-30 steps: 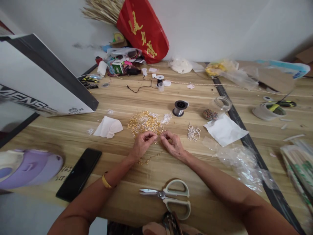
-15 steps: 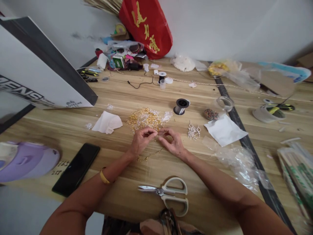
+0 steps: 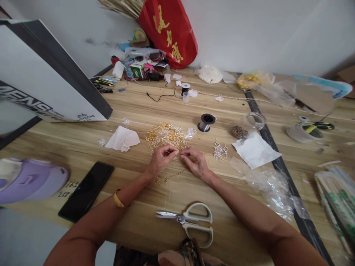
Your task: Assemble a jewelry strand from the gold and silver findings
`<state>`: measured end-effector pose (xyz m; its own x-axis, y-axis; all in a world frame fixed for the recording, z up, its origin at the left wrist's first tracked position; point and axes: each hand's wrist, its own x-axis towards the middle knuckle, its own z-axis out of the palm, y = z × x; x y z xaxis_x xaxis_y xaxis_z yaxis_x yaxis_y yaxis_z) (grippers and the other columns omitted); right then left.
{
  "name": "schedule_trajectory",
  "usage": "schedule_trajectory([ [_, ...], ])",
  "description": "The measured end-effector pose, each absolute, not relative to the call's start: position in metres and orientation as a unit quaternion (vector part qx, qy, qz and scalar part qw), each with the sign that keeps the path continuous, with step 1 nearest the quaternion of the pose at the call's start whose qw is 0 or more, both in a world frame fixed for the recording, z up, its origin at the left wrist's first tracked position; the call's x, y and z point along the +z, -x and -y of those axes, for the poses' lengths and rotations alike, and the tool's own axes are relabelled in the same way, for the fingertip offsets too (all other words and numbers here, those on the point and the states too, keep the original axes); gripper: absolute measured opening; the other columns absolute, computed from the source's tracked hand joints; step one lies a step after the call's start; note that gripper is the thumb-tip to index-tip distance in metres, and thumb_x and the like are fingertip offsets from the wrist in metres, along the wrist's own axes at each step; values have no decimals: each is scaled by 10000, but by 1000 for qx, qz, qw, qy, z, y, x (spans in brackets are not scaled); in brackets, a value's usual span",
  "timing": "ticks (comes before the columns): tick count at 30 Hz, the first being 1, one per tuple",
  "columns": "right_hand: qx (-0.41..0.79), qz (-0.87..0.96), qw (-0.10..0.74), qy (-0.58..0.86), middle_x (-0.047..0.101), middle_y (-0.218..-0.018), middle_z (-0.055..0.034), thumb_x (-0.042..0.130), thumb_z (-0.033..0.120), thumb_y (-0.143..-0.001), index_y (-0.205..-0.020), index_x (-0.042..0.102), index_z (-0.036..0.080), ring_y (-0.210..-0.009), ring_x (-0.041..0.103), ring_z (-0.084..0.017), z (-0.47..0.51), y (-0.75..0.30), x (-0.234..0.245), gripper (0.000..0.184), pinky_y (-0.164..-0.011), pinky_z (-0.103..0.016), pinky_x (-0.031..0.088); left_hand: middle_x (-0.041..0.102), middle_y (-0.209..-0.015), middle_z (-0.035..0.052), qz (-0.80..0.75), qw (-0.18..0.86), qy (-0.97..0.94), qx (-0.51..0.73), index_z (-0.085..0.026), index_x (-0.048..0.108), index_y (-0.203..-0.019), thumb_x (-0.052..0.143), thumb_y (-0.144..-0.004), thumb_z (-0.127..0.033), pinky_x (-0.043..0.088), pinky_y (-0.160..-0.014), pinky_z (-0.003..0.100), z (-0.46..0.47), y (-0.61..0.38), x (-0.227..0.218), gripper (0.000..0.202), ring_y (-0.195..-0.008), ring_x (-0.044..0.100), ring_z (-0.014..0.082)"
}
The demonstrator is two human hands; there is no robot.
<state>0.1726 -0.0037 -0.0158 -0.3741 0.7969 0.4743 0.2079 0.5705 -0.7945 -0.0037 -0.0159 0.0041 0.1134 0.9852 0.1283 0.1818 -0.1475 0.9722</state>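
The gold chain (image 3: 175,175) lies on the wooden table (image 3: 233,225), slanting just below the person's two hands, and from where I stand its upper end points toward the right hand (image 3: 196,163). That hand has thumb and forefinger pinched together, and so has the left hand (image 3: 161,159); their fingertips nearly meet, but whatever sits between them is too small for me to make out.

Directly beyond the fingers spreads the heap of gold and silver pieces (image 3: 163,136). With the hands so near it, a careless knuckle could scatter some of it, or a loose piece could hook into the chain and tangle it. Anything this fine could also slip from the fingertips and get lost in that glitter.

A faint clear line (image 3: 167,194) runs on the wood toward the scissors (image 3: 181,218), whose blades stand slightly parted; a sleeveless forearm dropping there could snag the one or jab the other. The wire spool (image 3: 205,125) stands upright beyond the right hand, and a bump could topple it.
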Motion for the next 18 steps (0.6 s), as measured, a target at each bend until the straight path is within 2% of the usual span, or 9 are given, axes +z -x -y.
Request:
schedule_trajectory([
  [11, 317, 762, 448, 343, 628, -783, -48, 524, 273, -894, -852, 622, 188, -721, 574, -164, 2, -172, -16, 136, -668, -296, 463, 666, -729, 29, -486, 416, -657, 399, -131, 665, -781, 603, -795, -301, 446, -636, 223, 12, 9, 10, 182, -668, 578, 122],
  [15, 324, 735, 456, 382, 603, -770, -44, 500, 289, -897, -854, 587, 180, -717, 563, -166, 1, -172, -20, 146, -660, -287, 462, 690, -781, 38, -492, 403, -712, 300, -137, 683, -820, 610, -777, -283, 445, -646, 230, 6, 28, 19, 169, -695, 597, 133],
  [18, 330, 720, 449, 413, 604, -752, -37, 477, 302, -901, -872, 562, 181, -679, 561, -156, 1, -172, -21, 151, -638, -273, 458, 690, -760, 21, -475, 384, -772, 174, -159, 693, -819, 592, -778, -269, 423, -641, 228, 4, 43, 28, 155, -687, 596, 132],
])
